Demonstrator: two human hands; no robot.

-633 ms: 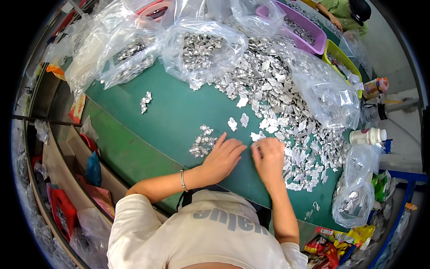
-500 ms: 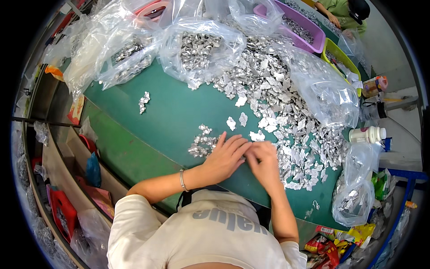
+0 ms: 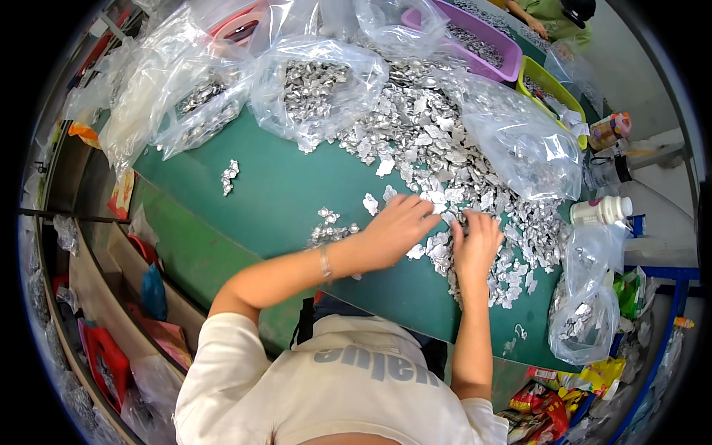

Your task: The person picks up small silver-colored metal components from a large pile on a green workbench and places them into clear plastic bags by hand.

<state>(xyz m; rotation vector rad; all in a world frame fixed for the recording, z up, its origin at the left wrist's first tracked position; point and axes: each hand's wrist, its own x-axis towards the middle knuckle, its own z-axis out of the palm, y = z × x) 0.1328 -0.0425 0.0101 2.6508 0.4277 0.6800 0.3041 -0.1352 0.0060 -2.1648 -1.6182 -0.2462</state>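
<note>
A large heap of small flat silvery metal pieces (image 3: 437, 141) spreads across the green table (image 3: 282, 193). At its near edge my left hand (image 3: 404, 226) reaches in from the left, open, fingers loosely bent with their tips among the pieces. My right hand (image 3: 477, 248) lies over the near part of the heap, open, thumb apart from the fingers. Nothing shows clearly in either hand; what lies under the fingertips is hidden. Beside my left forearm sits a small pile of silvery pieces (image 3: 326, 231). Another small cluster (image 3: 230, 178) lies farther left.
Clear plastic bags of metal pieces (image 3: 319, 89) line the far side. A purple basket (image 3: 508, 63) and a yellow-green basket (image 3: 552, 93) stand at the back right. A white bottle (image 3: 601, 211) and a plastic bag (image 3: 586, 297) lie right. A co-worker (image 3: 564, 26) sits far right.
Both hands, which were together near the small pile, have moved apart. They have shifted right and farther in, to the near edge of the heap. The whole view has shifted slightly.
</note>
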